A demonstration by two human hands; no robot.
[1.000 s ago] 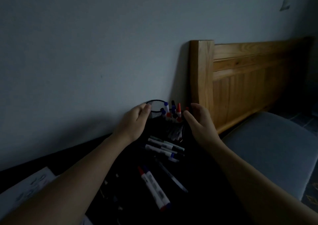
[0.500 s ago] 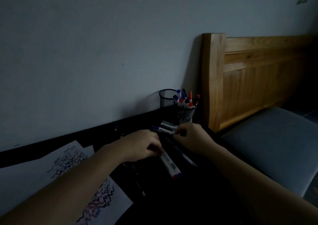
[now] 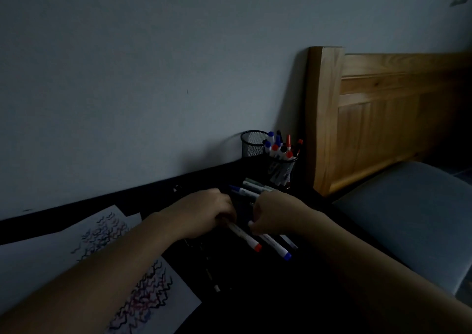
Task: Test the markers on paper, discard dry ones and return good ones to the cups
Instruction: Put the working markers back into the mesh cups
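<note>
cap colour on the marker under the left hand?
Red cap, on the marker at the left hand; head view.

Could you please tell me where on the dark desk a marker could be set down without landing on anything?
Judging by this dim view, the dark desk looks bare near the front, right of the scribbled paper. It is crowded around both hands and the loose markers before the mesh cup.

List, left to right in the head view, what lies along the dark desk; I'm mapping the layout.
White scribbled paper sheets → left hand → right hand → black mesh cup full of markers → wooden bed headboard.
</note>
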